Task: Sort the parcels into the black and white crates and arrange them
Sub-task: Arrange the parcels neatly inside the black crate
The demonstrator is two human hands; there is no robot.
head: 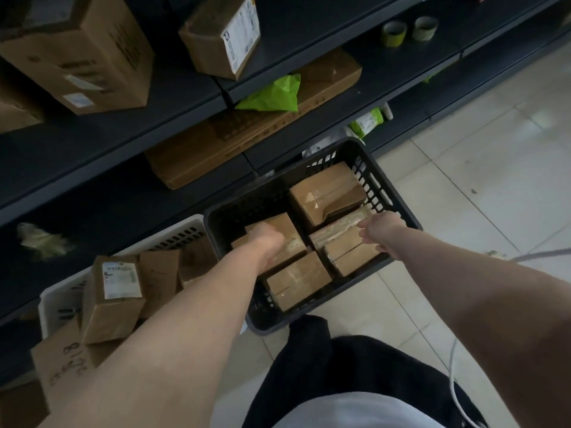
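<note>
Head view: four cardboard parcels are seen inside the black crate (pixel 383 180), beside the white crate (pixel 55 298). One parcel (pixel 287 233) is pressed by the left hand (pixel 265 242), grip hidden. The right hand (pixel 383 230), fingers loosely spread, is laid on another parcel (pixel 349 245).

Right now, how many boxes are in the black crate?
4 visible: far right, near right, near middle, and left under the left hand. More may hide beneath.
</note>
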